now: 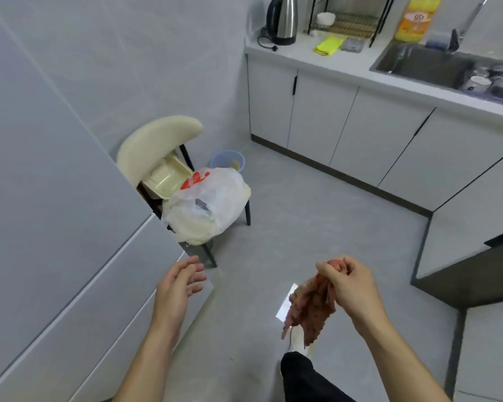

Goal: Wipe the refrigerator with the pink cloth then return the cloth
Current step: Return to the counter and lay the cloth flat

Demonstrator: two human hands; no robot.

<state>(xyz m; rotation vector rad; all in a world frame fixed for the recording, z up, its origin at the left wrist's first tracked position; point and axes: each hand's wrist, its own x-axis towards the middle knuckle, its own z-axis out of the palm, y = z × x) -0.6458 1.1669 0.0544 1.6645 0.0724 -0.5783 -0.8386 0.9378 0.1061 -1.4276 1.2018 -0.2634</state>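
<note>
Head view: the right hand [350, 285] pinches the pink cloth [308, 311], which hangs down in a bunch over the floor, apart from the refrigerator [55, 227]. The left hand [180, 282] is open with loose fingers, just beside the refrigerator's edge, holding nothing. The cloth is not on the refrigerator, so I cannot tell if any wiping is done. I think putting the cloth back is not yet done. The plastic bag [206, 204] on the chair has red marks, too blurry to read. The yellow bottle [415, 18] on the table [346, 65] has an orange label, too blurry as well.
</note>
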